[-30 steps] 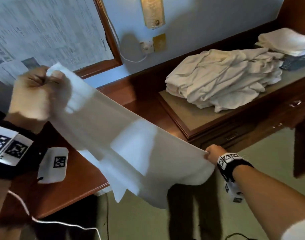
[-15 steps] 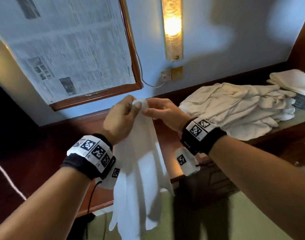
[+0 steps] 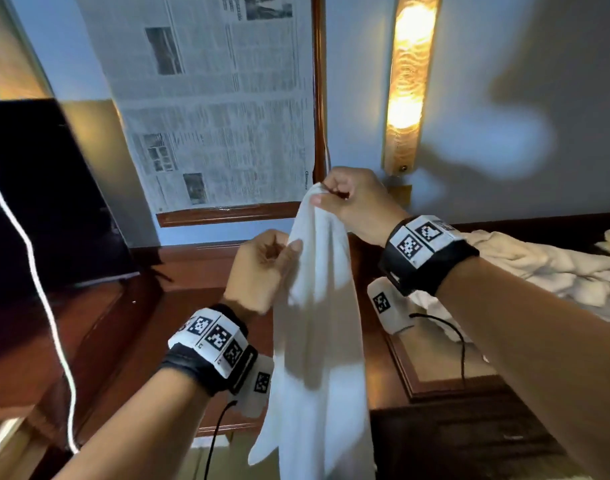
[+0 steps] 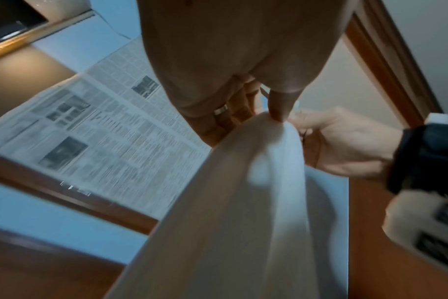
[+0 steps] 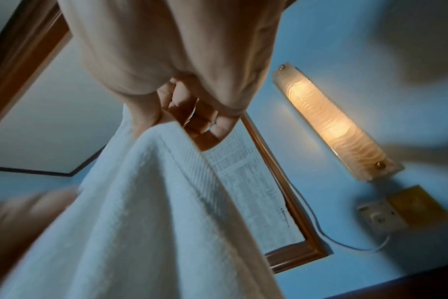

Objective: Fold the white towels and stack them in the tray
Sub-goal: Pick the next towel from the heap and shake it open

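A white towel hangs doubled over in front of me, its lower end below the desk edge. My right hand pinches its top between thumb and fingers; the right wrist view shows that grip on the towel. My left hand is lower on the left edge, thumb pressed against the cloth, and pinches the towel in the left wrist view. A pile of crumpled white towels lies on the wooden tray at the right.
A dark screen stands on the wooden desk at the left, with a white cable hanging in front of it. On the wall are a newspaper-covered frame and a lit lamp.
The towel was stretched wide between both hands; they came together at its top. Now the right hand holds the top and the left has slid down the edge. The view tilted upward.
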A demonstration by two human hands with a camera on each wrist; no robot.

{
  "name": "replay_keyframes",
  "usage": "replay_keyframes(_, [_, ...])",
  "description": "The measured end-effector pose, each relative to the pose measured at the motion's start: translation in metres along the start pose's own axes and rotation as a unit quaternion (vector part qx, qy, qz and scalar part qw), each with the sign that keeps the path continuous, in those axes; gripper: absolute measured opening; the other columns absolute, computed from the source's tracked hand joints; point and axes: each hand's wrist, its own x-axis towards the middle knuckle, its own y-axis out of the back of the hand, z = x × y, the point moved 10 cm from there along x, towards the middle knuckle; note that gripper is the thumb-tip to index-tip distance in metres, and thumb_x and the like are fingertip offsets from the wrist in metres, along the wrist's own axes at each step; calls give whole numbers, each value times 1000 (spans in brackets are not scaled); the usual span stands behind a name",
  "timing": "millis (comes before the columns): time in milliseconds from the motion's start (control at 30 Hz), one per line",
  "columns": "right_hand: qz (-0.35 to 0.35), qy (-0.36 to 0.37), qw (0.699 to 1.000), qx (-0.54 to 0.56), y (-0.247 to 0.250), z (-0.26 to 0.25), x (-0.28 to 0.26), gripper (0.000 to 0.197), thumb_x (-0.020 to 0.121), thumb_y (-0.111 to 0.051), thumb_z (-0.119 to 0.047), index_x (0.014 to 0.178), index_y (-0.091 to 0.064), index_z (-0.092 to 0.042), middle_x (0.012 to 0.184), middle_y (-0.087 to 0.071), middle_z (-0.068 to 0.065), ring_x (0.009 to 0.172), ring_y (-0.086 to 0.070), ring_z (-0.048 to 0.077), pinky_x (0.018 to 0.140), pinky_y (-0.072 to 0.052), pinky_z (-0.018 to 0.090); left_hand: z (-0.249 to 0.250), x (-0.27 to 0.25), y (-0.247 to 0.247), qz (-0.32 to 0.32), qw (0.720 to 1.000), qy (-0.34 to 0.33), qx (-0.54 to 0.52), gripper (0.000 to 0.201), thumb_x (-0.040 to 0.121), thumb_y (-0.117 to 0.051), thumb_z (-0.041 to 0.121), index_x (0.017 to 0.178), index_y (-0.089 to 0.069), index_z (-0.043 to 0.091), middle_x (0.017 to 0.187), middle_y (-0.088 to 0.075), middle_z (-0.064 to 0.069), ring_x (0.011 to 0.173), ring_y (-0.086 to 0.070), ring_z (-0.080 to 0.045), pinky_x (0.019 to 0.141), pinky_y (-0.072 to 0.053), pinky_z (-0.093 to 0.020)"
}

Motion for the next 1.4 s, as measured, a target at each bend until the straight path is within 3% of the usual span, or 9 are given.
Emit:
replay_keyframes(267, [33,18,999,-19,39,29,9,20,86,-75,-21,74,-62,-10,67,-57,-2,66,-52,10,68,-46,29,-65,-35,-63,-40,997,71,5,23,96,-68,30,80,-65,14,68,-60,-4,63,-50,-13,60,-44,-30])
replay_keyframes(433, [48,11,999,-4,63,45,8,24,88,-70,-24,80,-64,-2,80,-64,21,72,-54,18,70,-47,33,-114,-51,-115,-106,980,160,57,52,82,-57,62,89,-69,12,85,-75,-9,85,-71,-33,79,-58,-52])
replay_keyframes(667, [66,-42,997,-10,100,82,-12,14,97,-59,-18,83,-56,-18,74,-48,-9,74,-46,11,71,-37,26,-96,-33,-104,2,986,158,56,24,104,-53,23,84,-63,12,73,-63,0,66,-52,-15,64,-44,-30])
replay_keyframes(767, [-23,-40,998,-35,83,78,-25,11,94,-65,-19,84,-62,-23,89,-58,-10,87,-55,12,82,-39,26,-63,-11,-102,-28,985,102,132,26,102,-52,19,80,-60,9,70,-62,-2,65,-53,-18,61,-41,-28])
replay_keyframes(867, [-240,-27,968,-64,25,62,-58,15,89,-73,-22,77,-68,-31,111,-63,-3,104,-59,12,95,-39,28,-31,10,-103,-45,975,65,208,27,99,-52,16,74,-58,5,66,-60,-4,62,-49,-17,58,-32,-32])
replay_keyframes(967, [-337,-12,932,-131,-23,64,-96,24,86,-75,-26,65,-63,-28,94,-53,-1,87,-56,18,83,-44,31,-3,19,-99,-33,976,35,214,29,96,-56,17,71,-61,4,61,-58,-6,58,-49,-14,58,-36,-30])
replay_keyframes(1100, [-238,29,958,-157,-32,58,-86,43,87,-65,-14,54,-39,-22,77,-44,1,74,-47,23,69,-38,36,1,3,-73,15,988,21,154,14,95,-64,21,91,-77,17,75,-73,6,72,-67,-11,67,-52,-22])
replay_keyframes(1233, [-178,66,974,-123,-45,27,-70,27,92,-64,-16,71,-59,0,74,-44,2,72,-47,24,68,-34,37,-32,-36,-25,82,977,14,196,11,96,-60,20,90,-66,13,67,-62,0,61,-56,-22,59,-46,-34])
replay_keyframes(1400, [-48,97,994,-9,-39,-30,-39,27,91,-65,-23,78,-65,1,81,-55,15,74,-54,26,72,-42,33,-102,-92,26,100,960,129,229,20,93,-56,18,75,-50,11,59,-49,-2,55,-43,-21,51,-35,-34])
